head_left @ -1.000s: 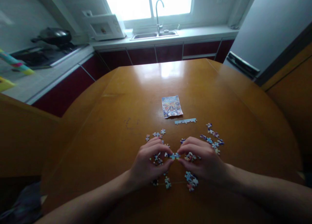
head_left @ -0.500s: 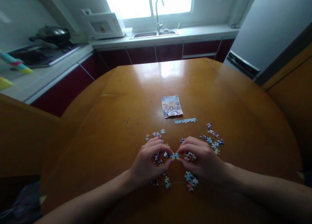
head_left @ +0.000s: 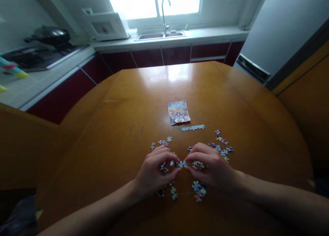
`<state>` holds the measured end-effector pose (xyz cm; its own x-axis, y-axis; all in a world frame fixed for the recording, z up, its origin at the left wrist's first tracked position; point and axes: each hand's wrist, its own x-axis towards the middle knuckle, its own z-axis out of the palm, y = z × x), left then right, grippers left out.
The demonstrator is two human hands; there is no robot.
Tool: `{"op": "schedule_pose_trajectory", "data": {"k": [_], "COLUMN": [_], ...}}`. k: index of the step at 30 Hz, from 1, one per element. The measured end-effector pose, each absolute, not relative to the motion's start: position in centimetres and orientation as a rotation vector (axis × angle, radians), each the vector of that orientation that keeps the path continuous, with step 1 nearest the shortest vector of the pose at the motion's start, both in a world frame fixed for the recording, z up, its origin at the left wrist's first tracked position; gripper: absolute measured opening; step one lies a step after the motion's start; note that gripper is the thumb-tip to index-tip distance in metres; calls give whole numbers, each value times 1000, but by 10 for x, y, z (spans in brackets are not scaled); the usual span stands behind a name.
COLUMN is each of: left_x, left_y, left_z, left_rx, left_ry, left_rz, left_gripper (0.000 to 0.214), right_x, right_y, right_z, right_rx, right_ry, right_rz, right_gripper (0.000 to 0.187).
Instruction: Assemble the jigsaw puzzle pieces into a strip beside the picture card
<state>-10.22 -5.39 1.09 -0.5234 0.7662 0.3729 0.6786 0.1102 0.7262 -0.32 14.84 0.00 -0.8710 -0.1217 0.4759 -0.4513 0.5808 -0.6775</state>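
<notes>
Small light-blue jigsaw puzzle pieces (head_left: 182, 164) sit between my two hands above the wooden table. My left hand (head_left: 158, 167) pinches them from the left, thumb and forefinger curled round. From the other side my right hand (head_left: 209, 164) grips them in the same way. Whether the pieces are fully joined is too small to tell. Loose pieces lie close around both hands, among them a blue cluster (head_left: 199, 190) below the right hand and a greenish piece (head_left: 174, 193) nearer me. Part of another pile (head_left: 197, 165) shows beside the right fingers.
A joined strip of pieces (head_left: 193, 127) lies beyond my hands, below a printed picture sheet (head_left: 179, 112). More pieces (head_left: 224, 151) are scattered to the right. Behind the wooden table (head_left: 144, 92) stand a sink (head_left: 160, 35), a microwave (head_left: 106, 26) and a wok (head_left: 51, 35).
The whole view has shifted slightly, so everything appears a little further left. Both hands keep their pinch on the puzzle pieces, with hardly any movement relative to the table.
</notes>
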Motion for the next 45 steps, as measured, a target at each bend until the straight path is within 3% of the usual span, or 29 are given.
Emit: {"op": "schedule_pose_trajectory", "data": {"k": [45], "left_x": [-126], "left_y": [-66], "left_z": [13], "left_rx": [1378], "left_ry": [2302], "left_rz": [1367], "left_gripper": [11], "right_x": [-5], "right_y": [162], "right_z": [16], "right_rx": [453], "right_ry": [-2462], "right_rz": [1060], "right_gripper": [7]}}
